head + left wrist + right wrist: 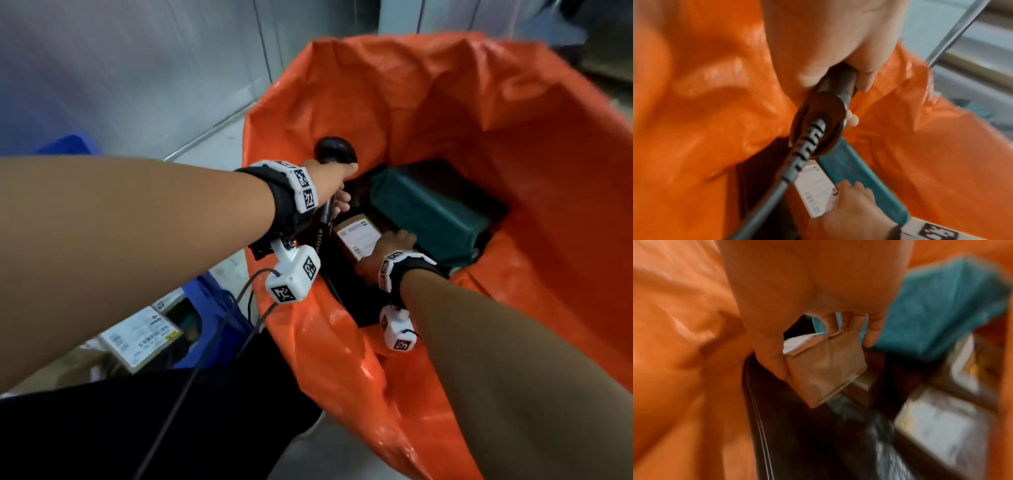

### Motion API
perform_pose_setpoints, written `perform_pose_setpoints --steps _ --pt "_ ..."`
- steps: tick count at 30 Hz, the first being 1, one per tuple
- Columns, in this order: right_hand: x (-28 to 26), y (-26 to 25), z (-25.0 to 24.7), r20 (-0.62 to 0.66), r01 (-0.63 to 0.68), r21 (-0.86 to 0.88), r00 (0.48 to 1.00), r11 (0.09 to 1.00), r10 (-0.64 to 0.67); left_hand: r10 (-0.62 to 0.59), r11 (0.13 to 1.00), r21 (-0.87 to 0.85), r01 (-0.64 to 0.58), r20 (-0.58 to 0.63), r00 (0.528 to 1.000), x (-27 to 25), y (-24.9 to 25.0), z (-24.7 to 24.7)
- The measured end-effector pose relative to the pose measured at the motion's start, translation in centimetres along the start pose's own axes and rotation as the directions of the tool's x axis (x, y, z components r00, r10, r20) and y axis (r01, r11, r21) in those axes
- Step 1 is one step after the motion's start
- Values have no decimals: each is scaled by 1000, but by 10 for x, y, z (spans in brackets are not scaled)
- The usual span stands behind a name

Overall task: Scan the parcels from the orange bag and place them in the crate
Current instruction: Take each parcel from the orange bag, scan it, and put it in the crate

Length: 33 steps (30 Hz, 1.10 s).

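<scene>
The orange bag (pixel 445 113) stands open in front of me. My left hand (pixel 337 192) grips a black handheld scanner (pixel 334 150) over the bag's left rim; its handle and coiled cable (pixel 813 133) show in the left wrist view. My right hand (pixel 390 248) reaches down inside the bag and grips a small brown cardboard parcel (pixel 358 236) with a white label, thumb on one side and fingers on the other (pixel 826 369). A teal wrapped parcel (pixel 431 209) lies beside it in the bag. The blue crate (pixel 219 308) sits low at the left.
Labelled boxes (pixel 144 335) lie in the blue crate. More labelled parcels (pixel 937 421) and a black one lie deeper in the bag, blurred. A grey metal wall (pixel 137 68) stands behind. Cables (pixel 212 346) hang from my left wrist across my dark trousers.
</scene>
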State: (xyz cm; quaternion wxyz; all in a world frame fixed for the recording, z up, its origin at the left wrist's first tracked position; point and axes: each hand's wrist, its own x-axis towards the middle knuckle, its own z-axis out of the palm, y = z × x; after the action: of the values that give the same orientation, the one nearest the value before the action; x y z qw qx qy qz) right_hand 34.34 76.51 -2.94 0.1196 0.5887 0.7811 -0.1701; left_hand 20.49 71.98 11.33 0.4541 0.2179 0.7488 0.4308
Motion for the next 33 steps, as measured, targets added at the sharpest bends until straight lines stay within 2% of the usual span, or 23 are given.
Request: perform_pose_setpoints --steps 2,4,6,8,11,14,16,19,21,24,26,28,31,33 --pt "-21 -10 -52 -76 62 -47 995 997 -65 73 997 20 -73 19 997 -30 36 -16" --pt "-40 -26 -105 -98 98 -103 989 990 -108 157 987 38 -157 8 988 -59 69 -35" --pt "-69 -49 -159 -131 127 -58 982 990 -134 223 974 54 -221 -29 974 -96 94 -63" --pt "-102 -74 -208 -197 211 -34 957 977 -214 272 962 63 -267 -82 959 -131 113 -97" --pt "-163 -124 -263 -249 418 -21 878 908 -409 302 953 46 -299 -171 938 -182 126 -154" --pt "-216 -190 -291 -328 576 -40 764 817 -555 324 942 14 -336 -312 893 -227 120 -221" --pt "-246 -241 -293 -295 644 -121 703 755 -647 310 935 -37 -353 -401 862 -251 104 -268" --pt "-289 -310 -279 -245 743 -268 562 613 -790 246 917 -156 -366 -502 829 -279 69 -330" --pt "-311 -348 -257 -227 792 -309 475 526 -850 192 895 -224 -387 -589 785 -295 41 -364" --pt "-326 -390 -217 -203 866 -283 366 412 -908 139 875 -221 -431 -737 662 -308 -11 -405" --pt "-326 -407 -186 -171 894 -275 315 352 -934 94 871 -232 -432 -786 612 -308 -53 -427" --pt "-317 -413 -152 -97 900 -297 306 321 -947 31 880 -271 -390 -787 616 -305 -92 -444" --pt "-293 -404 -119 82 863 -399 369 309 -926 14 928 -258 -268 -695 719 -303 -116 -453" --pt "-281 -400 -119 129 838 -439 415 324 -900 68 932 -238 -273 -626 777 -306 -110 -453"
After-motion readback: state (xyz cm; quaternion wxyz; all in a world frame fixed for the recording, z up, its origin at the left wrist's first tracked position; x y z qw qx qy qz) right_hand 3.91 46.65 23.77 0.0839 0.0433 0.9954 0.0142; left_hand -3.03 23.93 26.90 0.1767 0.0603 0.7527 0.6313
